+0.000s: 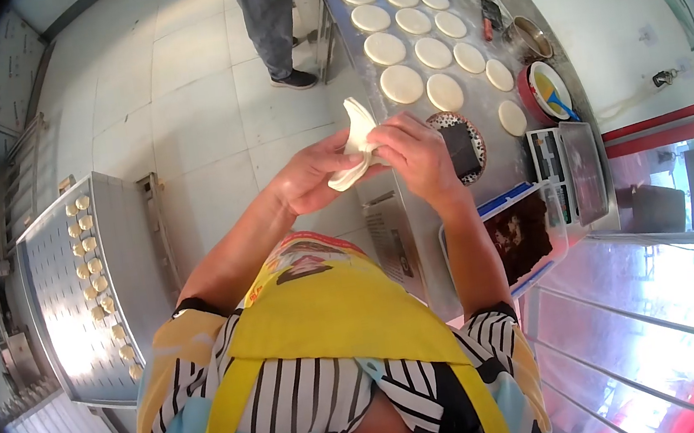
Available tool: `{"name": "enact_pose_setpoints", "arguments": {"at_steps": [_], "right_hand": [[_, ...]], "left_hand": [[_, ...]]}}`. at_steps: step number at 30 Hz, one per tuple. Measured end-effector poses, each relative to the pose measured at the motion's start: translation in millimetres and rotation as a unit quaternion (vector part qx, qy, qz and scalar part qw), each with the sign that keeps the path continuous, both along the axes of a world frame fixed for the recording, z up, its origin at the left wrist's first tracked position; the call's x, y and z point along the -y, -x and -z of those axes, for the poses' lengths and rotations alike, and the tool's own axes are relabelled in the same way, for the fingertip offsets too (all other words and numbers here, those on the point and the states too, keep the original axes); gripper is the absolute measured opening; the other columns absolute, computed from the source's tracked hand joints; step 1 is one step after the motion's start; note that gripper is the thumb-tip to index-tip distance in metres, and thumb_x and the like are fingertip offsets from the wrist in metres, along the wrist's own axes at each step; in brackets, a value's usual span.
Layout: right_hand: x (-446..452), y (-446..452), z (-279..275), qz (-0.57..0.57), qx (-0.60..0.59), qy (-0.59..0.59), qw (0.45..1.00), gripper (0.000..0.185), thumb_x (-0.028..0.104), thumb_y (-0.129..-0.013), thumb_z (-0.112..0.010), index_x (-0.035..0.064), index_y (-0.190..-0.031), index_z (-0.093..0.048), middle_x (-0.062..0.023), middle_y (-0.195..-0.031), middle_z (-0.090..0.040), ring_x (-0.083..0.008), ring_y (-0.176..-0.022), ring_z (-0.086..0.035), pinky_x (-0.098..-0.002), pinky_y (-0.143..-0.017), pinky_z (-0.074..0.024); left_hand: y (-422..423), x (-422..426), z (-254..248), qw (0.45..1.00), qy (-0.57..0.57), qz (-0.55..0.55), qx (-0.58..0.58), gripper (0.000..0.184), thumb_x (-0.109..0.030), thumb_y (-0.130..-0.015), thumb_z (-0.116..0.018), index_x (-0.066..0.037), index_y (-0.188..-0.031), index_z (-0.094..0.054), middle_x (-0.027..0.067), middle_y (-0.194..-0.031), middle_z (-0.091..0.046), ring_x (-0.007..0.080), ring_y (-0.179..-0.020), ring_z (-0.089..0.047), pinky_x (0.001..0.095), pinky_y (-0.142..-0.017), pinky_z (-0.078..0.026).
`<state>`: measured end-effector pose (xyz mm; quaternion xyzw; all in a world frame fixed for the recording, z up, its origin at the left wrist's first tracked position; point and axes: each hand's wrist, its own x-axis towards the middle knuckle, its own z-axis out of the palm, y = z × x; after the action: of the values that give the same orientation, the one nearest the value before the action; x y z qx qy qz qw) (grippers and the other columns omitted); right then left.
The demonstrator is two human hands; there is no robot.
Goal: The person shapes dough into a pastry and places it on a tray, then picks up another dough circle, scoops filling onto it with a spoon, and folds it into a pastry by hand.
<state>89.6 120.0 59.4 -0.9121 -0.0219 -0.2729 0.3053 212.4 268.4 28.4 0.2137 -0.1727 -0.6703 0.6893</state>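
Observation:
A pale dough piece (359, 120) is folded between my two hands, in front of my apron near the table's left edge. My left hand (319, 174) holds it from below and the left, thumb against the dough. My right hand (413, 151) pinches it near its middle, fingers pressed together. Any filling inside the fold is hidden. Flat round dough discs (402, 85) lie in rows on the metal table (485, 102) beyond my hands. Beside my right hand is a patterned plate (479, 166) with a dark square thing on it.
Right of my right forearm sits a plastic container (557, 228) of dark filling. A scale (550, 163), a red bowl (529, 96) and a metal pot (527, 37) stand along the wall. At left, a tray (61, 311) holds small dough pieces. Another person (266, 17) stands beyond.

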Motion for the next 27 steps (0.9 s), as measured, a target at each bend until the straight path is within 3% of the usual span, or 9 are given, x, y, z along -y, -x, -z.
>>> {"name": "enact_pose_setpoints", "arguments": {"at_steps": [4, 10, 13, 16, 19, 22, 25, 27], "right_hand": [[-14.3, -0.7, 2.5, 0.097, -0.01, -0.123, 0.988, 0.032, 0.003, -0.071, -0.072, 0.0056, -0.1, -0.059, -0.0089, -0.091, -0.058, -0.027, -0.078, -0.059, -0.0366, -0.066, -0.0488], [-8.9, -9.6, 16.1, 0.01, 0.027, -0.058, 0.998, 0.029, 0.008, -0.072, -0.075, 0.0026, -0.096, -0.06, -0.0088, -0.092, -0.057, -0.0262, -0.078, -0.059, -0.0363, -0.064, -0.0485], [-14.8, -20.7, 23.9, 0.017, 0.042, -0.025, 0.999, 0.025, 0.007, -0.072, -0.074, 0.0015, -0.092, -0.06, -0.009, -0.091, -0.057, -0.0265, -0.078, -0.059, -0.0364, -0.064, -0.0482], [-29.8, -28.3, 15.1, 0.033, 0.072, -0.104, 0.991, 0.019, 0.005, -0.073, -0.073, 0.0015, -0.087, -0.06, -0.0085, -0.086, -0.057, -0.0274, -0.078, -0.058, -0.0371, -0.064, -0.0477], [-29.4, -32.4, 26.3, 0.034, 0.059, -0.052, 0.996, 0.02, 0.007, -0.073, -0.073, 0.0024, -0.088, -0.06, -0.007, -0.084, -0.058, -0.0283, -0.08, -0.058, -0.0373, -0.065, -0.0481], [-38.9, -35.1, 27.8, 0.044, 0.082, -0.108, 0.99, 0.022, 0.01, -0.073, -0.074, 0.0029, -0.088, -0.06, -0.0059, -0.081, -0.058, -0.0288, -0.08, -0.058, -0.0379, -0.064, -0.0481], [-38.0, -35.2, 32.7, 0.03, 0.092, -0.016, 0.995, 0.023, 0.011, -0.074, -0.074, 0.0038, -0.091, -0.06, -0.0059, -0.083, -0.058, -0.0282, -0.078, -0.059, -0.0365, -0.063, -0.0485], [-44.0, -30.8, 33.9, 0.035, 0.08, -0.051, 0.995, 0.021, 0.011, -0.075, -0.073, 0.004, -0.091, -0.06, -0.0061, -0.083, -0.058, -0.0278, -0.074, -0.058, -0.0356, -0.061, -0.048]], "left_hand": [[-5.4, -4.9, -3.4, 1.0, 0.007, -0.003, 0.013, 0.065, -0.015, -0.084, -0.066, -0.002, -0.138, -0.033, 0.0098, -0.131, -0.047, 0.0203, -0.123, -0.046, 0.0383, -0.112, -0.029], [-8.7, -12.5, 1.7, 1.0, -0.016, -0.018, -0.003, 0.056, -0.024, -0.09, -0.06, -0.002, -0.136, -0.036, 0.0087, -0.13, -0.048, 0.0181, -0.121, -0.047, 0.036, -0.109, -0.035], [-9.6, -15.4, 6.5, 0.997, -0.05, -0.051, -0.003, 0.05, -0.027, -0.093, -0.056, -0.002, -0.133, -0.039, 0.0085, -0.127, -0.05, 0.0181, -0.12, -0.049, 0.0353, -0.107, -0.039], [-18.4, -23.8, 10.8, 0.995, -0.058, -0.081, -0.028, 0.043, -0.025, -0.096, -0.053, -0.003, -0.131, -0.041, 0.0093, -0.125, -0.051, 0.0187, -0.118, -0.051, 0.0342, -0.104, -0.041], [-19.4, -32.2, 7.8, 0.994, -0.059, -0.093, -0.013, 0.043, -0.025, -0.095, -0.053, -0.002, -0.13, -0.041, 0.0101, -0.125, -0.051, 0.02, -0.116, -0.052, 0.0333, -0.103, -0.043], [-21.5, -40.1, 12.9, 0.993, -0.044, -0.109, -0.032, 0.042, -0.023, -0.095, -0.052, -0.001, -0.13, -0.041, 0.0112, -0.124, -0.051, 0.0219, -0.117, -0.052, 0.0334, -0.102, -0.045], [-17.5, -50.4, 10.1, 0.99, -0.043, -0.135, -0.024, 0.043, -0.022, -0.095, -0.053, -0.001, -0.13, -0.041, 0.0121, -0.124, -0.051, 0.023, -0.117, -0.052, 0.0334, -0.101, -0.046], [-10.4, -57.6, 5.4, 0.987, -0.046, -0.153, -0.028, 0.042, -0.023, -0.095, -0.053, -0.001, -0.129, -0.042, 0.012, -0.123, -0.053, 0.023, -0.117, -0.053, 0.0337, -0.102, -0.046]]}}
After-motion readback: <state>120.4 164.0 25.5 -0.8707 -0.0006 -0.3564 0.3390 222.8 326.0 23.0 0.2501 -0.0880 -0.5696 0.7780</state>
